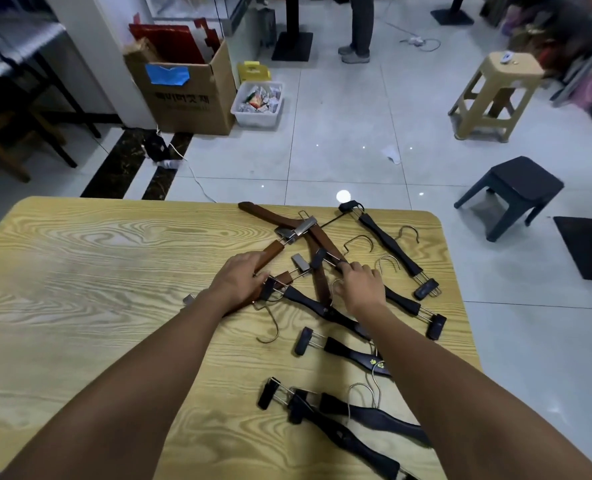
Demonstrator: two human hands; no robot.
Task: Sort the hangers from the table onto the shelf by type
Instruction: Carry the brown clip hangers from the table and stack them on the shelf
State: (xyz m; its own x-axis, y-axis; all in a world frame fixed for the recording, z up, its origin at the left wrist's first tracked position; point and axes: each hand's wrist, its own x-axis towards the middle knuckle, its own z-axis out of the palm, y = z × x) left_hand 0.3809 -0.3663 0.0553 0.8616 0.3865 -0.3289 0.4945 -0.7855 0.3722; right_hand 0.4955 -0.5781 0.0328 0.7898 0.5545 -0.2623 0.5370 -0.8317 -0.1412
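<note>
A tangle of clip hangers lies on the right half of the wooden table (97, 258). Several are brown wood with metal clips (325, 240); several are black (390, 247), spread toward the near right edge (343, 434). My left hand (241, 280) lies on the pile and its fingers curl round the bar of a brown hanger (270, 254). My right hand (358, 287) reaches into the middle of the pile and pinches a black hanger (402, 301) near its centre. No shelf shows in this view.
Beyond the table lie a grey tiled floor, a cardboard box (183, 95), a white bin (258, 103), a beige stool (495, 95) and a dark stool (512, 192). A person's legs (358, 29) stand at the back. A dark rack (28, 81) is at far left.
</note>
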